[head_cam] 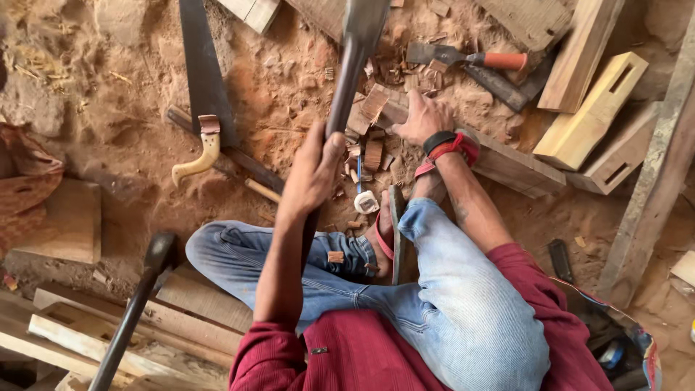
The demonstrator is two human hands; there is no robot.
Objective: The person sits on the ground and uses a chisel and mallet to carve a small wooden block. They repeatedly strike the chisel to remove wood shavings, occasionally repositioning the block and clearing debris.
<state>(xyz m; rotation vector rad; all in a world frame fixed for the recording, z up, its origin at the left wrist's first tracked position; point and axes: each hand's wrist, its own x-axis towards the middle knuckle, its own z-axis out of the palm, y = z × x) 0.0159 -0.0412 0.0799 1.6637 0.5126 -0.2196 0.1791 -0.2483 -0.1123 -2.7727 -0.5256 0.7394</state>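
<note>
I see no containers here. Left hand is raised, fingers wrapped round the adze handle, above the wood block. Right hand lies flat on that block, fingers spread, chips just beside.

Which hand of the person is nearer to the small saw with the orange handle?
The right hand. It rests on a wooden beam, just below and left of the saw. The left hand is farther away, lower left, gripping a long dark tool handle.
</note>
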